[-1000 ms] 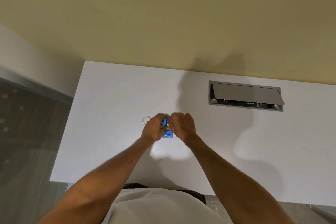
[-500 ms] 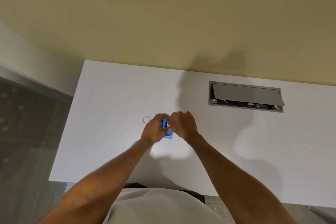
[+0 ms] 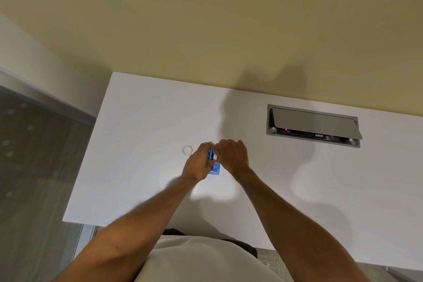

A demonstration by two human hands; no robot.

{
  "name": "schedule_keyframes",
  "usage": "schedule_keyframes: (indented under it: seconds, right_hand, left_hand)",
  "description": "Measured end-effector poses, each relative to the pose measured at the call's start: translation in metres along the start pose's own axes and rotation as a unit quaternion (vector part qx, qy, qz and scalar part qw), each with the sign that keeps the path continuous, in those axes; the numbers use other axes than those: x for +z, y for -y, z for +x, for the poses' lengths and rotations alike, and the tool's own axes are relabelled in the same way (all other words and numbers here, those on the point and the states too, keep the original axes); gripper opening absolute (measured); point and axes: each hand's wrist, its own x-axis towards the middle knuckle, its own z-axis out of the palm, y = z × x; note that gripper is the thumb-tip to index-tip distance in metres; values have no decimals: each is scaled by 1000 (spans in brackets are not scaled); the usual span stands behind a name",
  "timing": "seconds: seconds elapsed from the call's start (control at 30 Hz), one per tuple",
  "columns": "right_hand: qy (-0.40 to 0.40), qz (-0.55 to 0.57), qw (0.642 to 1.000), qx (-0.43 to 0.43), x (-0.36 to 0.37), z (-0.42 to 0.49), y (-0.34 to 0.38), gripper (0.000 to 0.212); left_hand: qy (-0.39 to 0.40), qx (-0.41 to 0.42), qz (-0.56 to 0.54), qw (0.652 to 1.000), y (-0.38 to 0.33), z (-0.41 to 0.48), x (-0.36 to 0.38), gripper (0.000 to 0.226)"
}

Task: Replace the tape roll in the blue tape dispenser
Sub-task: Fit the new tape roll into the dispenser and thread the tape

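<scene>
A small blue tape dispenser point(image 3: 215, 168) stands on the white table point(image 3: 142, 167), mostly covered by both hands. My left hand point(image 3: 198, 163) grips its left side. My right hand point(image 3: 233, 155) is closed over the top of the dispenser, fingers at a white tape roll point(image 3: 214, 156) that shows in its upper part. I cannot tell whether the roll sits fully in the dispenser. A clear, thin ring of tape point(image 3: 187, 150) lies flat on the table just left of my left hand.
A grey cable box point(image 3: 313, 126) with its lid propped open is set into the table at the back right. The table's left edge point(image 3: 84, 160) drops off to a grey floor. A beige wall rises behind the table.
Both hands have stayed on the dispenser with only small finger shifts. The white roll now shows a little more between the hands.
</scene>
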Motion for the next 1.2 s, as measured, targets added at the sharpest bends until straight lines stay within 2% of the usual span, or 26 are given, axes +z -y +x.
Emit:
schedule_keyframes:
  seconds: [0.33,0.6,0.73,0.97,1.2]
  right_hand:
    - [13,4,1000,-12,3,0,-4,27]
    - [-1,32,999,-2,1,4,-3,25]
    - [5,35,999,-9,2,3,-4,26]
    - [25,27,999,-17,-2,7,-6,24]
    - [28,41,999,-1,-4,11,-3,26]
  left_hand:
    - [-1,34,12,999,3,2,-4,31]
    - [11,15,20,1000,3,4,-3,42]
    - [8,9,12,1000,5,3,-5,39]
    - [19,27,68,997,5,5,-5,39]
    - [16,3,47,999,4,7,-2,42]
